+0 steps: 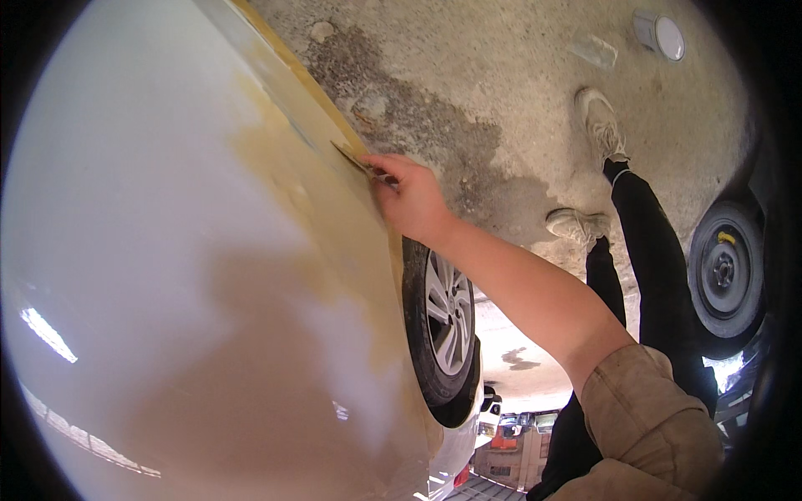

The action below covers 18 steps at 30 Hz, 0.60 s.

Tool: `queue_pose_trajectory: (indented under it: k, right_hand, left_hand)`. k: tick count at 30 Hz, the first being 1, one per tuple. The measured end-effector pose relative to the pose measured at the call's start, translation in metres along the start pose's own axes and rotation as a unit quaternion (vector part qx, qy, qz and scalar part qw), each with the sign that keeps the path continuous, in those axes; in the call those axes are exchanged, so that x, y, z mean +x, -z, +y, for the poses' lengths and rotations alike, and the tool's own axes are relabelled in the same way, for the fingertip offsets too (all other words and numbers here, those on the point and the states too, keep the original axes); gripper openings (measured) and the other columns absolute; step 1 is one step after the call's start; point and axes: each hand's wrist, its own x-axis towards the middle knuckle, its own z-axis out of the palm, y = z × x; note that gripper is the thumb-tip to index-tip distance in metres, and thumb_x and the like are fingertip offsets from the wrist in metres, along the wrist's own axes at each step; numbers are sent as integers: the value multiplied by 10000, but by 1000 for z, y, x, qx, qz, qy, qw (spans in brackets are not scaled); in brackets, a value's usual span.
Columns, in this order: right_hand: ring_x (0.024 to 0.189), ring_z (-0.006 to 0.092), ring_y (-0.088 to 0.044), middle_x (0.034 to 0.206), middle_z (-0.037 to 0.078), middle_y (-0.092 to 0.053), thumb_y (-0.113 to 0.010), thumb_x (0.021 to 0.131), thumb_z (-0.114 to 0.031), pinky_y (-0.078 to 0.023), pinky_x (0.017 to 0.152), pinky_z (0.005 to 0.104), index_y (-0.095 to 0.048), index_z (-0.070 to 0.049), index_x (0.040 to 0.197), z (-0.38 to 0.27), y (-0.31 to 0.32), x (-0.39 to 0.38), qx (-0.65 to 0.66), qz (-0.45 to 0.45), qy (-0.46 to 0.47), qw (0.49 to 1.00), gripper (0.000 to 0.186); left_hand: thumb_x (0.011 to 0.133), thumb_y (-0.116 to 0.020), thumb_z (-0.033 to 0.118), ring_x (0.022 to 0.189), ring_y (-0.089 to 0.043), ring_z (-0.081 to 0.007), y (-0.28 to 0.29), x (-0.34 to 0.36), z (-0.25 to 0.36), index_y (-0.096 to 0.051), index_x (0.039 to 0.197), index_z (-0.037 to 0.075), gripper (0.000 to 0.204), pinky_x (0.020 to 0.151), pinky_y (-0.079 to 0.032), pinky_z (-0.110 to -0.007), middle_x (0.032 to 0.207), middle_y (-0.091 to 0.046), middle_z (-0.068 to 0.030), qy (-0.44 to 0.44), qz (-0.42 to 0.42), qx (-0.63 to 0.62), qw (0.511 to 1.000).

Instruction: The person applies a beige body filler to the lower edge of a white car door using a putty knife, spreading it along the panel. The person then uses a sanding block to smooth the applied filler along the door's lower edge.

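Note:
My right hand (pixel 408 196) is closed around a thin, dark-edged scraper (pixel 351 157). Its narrow blade points up and left, lying against the lower edge of a pale car body panel (pixel 150 192). The fingers rest at that edge, just above the wheel, and partly hide the scraper's grip. Yellowish-beige patches of filler (pixel 280 163) spread along the panel beside the hand. My left hand is out of the picture.
The car's wheel (pixel 449 313) lies just below my forearm. My shoes (pixel 597 121) stand on stained concrete (pixel 501 67). A round can (pixel 664 35) and a clear plastic piece (pixel 595 50) lie beyond them. A spare wheel (pixel 725 269) is at the right.

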Motion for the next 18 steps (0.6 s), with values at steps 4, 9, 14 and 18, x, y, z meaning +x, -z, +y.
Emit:
queue_pose_trajectory:
  k: [4, 9, 14, 18]
  right_hand:
    - [1019, 296, -715, 1143, 172, -726, -618, 873, 89, -577, 866, 346, -708, -26, 1264, -4, 0, -9, -19, 7, 22, 1000, 418]
    - [1048, 349, -700, 1137, 190, -725, -616, 836, 98, -565, 895, 383, -709, -22, 1249, -11, 0, -21, -36, 30, 57, 997, 440]
    - [1072, 409, -664, 1151, 208, -706, -609, 778, 106, -544, 957, 438, -701, -30, 1270, -21, 3, -39, -42, 24, 58, 997, 518]
    - [1121, 411, -638, 1194, 204, -690, -606, 772, 91, -529, 979, 449, -682, -38, 1305, -31, 4, -56, -65, 18, 47, 997, 553]
  left_hand:
    - [1119, -487, 356, 535, -530, -158, 0, 0, -1, -620, 889, 38, 414, 436, -445, -306, 718, -609, -97, 0, -2, 2, 1000]
    - [1120, -486, 356, 529, -525, -156, -1, 1, -2, -618, 890, 38, 413, 431, -441, -304, 715, -606, -96, 2, -2, 3, 1000]
    - [1120, -486, 355, 523, -520, -153, 0, 1, -2, -616, 890, 38, 413, 426, -436, -302, 711, -604, -95, 0, -4, 7, 1000]
    - [1121, -485, 355, 518, -517, -151, 0, 1, -2, -615, 890, 38, 412, 421, -432, -301, 709, -602, -95, 0, -3, 7, 1000]
